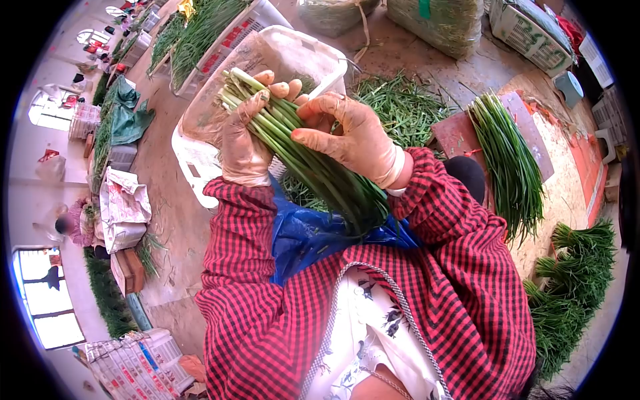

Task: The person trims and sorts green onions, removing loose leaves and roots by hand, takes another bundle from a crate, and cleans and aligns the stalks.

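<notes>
A bunch of green stalks (pixel 300 150) with pale cut ends lies slantwise across my left hand (pixel 245 143), whose gloved fingers wrap round it from below near the pale ends. Over the upper side of the bunch is my right hand (pixel 353 137), also gloved, its thumb and fingers apart and curved beside the stalks; nothing is gripped in it. The leafy ends hang down over a blue apron (pixel 300 243). To the right, another bunch of long green stalks (pixel 510 160) lies on a reddish board (pixel 460 137).
Beyond my hands stands a white crate (pixel 337 63). Loose green leaves (pixel 400 100) cover the floor behind. Tied green bundles (pixel 577 287) lie at the lower right. Wrapped bales (pixel 437 27) stand at the back. A person (pixel 81 223) is at the far left.
</notes>
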Demonstrator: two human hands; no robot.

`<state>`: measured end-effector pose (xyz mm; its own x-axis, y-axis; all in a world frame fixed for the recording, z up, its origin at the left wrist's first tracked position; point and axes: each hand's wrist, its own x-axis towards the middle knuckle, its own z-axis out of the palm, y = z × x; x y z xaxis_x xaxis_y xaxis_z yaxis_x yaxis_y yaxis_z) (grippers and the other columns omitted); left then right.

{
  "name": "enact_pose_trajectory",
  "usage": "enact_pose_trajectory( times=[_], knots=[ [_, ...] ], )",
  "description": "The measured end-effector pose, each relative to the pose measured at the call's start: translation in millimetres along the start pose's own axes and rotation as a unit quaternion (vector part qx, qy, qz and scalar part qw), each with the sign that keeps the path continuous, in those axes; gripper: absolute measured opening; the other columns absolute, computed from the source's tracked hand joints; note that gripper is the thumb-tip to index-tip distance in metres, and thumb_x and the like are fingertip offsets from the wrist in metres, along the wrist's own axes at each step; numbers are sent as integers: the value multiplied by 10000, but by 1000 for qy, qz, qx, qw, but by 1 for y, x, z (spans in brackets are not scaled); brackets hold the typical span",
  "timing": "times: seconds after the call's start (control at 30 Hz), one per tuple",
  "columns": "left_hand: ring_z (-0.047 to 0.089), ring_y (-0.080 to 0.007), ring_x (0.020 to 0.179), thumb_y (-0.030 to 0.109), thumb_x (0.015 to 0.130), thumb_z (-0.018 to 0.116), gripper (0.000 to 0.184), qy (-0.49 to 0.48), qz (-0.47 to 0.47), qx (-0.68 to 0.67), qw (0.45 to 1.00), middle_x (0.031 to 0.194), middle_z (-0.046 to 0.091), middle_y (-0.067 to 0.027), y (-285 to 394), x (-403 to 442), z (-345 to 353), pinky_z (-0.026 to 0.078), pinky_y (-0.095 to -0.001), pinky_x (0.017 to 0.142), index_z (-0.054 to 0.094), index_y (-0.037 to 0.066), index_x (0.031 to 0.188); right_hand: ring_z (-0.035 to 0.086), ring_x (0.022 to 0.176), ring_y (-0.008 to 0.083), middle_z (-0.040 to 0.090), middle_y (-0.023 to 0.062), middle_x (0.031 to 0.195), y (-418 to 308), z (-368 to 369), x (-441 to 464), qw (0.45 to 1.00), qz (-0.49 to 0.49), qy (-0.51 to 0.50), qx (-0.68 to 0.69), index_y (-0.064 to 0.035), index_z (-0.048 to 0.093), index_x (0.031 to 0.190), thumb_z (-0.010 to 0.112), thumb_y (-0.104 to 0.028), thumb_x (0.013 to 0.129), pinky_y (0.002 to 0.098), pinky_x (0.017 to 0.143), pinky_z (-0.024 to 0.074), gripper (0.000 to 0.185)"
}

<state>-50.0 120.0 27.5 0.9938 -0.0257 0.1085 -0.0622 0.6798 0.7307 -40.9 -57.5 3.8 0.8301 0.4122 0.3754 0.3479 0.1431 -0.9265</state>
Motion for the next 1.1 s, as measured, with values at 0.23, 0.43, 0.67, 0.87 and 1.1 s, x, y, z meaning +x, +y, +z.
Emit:
enact_pose_trajectory(
  times=[0.23,0.43,0.67,0.87,1.1],
  knots=[
    [630,-305,994,142,869,591,307,35,-52,-1,998,1033,640,-188,1,-4,-3,518,-444,902,538,11,1142,553,709,66,615,12,807,16,-17,9,971,113,-70,199,-1,630,964,647,-129,874,219,647,465,157],
    [649,-270,908,175,863,598,374,42,-76,78,993,1042,635,-203,1,-7,-2,548,-394,826,518,-21,1171,561,716,64,636,18,838,33,-30,15,952,165,-106,237,-1,642,951,660,-155,875,220,640,462,173],
    [637,-271,954,143,850,597,323,58,-71,41,995,1083,625,-191,-4,-6,-6,538,-394,860,545,-19,1125,601,691,169,622,29,791,27,-9,10,979,-120,52,-154,-75,658,937,700,-94,785,281,657,490,159],
    [622,-246,982,133,857,587,310,61,-84,6,995,1087,620,-177,-4,-7,-6,523,-373,872,528,-4,1130,617,720,251,600,53,782,19,4,10,954,-201,73,-212,-108,665,917,695,-90,751,344,638,497,169],
    [607,-277,1047,125,883,572,386,52,-96,78,991,1146,602,-195,2,-10,-12,488,-387,941,481,-13,1231,625,695,251,609,69,756,17,4,14,971,-110,26,-211,-105,677,918,680,-134,753,350,642,502,167]
  ],
)
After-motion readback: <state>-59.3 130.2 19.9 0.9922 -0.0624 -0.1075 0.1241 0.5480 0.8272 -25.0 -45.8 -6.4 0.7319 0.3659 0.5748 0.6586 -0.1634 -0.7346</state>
